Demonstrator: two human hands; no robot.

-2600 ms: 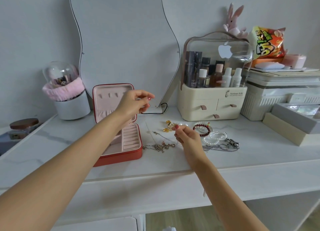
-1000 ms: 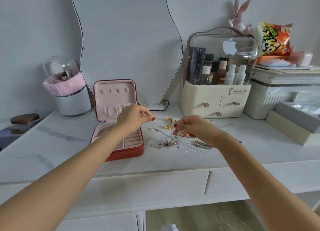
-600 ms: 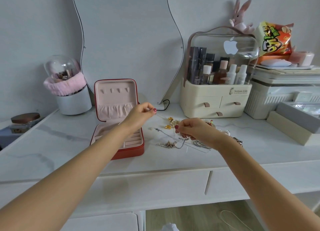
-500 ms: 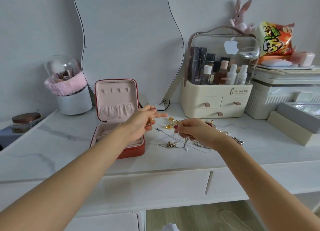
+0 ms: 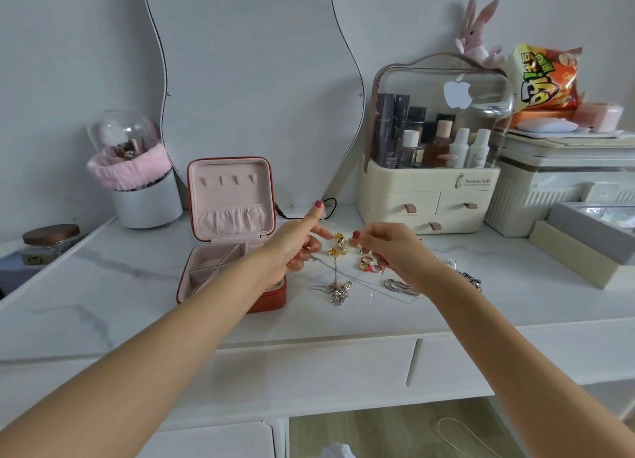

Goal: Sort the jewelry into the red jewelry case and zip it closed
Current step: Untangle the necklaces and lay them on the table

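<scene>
Crowding white vanity [image 5: 103,306]: cosmetics organizer [image 5: 429,196], mirror [image 5: 254,79].

The red case [image 5: 231,237] stands open at left, lid upright, pink inside. Rings [image 5: 370,264], gold pieces [image 5: 338,244] and chains [image 5: 338,289] lie right of it.

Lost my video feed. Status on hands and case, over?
Left hand over the jewelry, fingers part curled, grip unclear. Right hand pinching something small, too fine to name. Red jewelry case open, unzipped. Necklaces on the table.
</scene>
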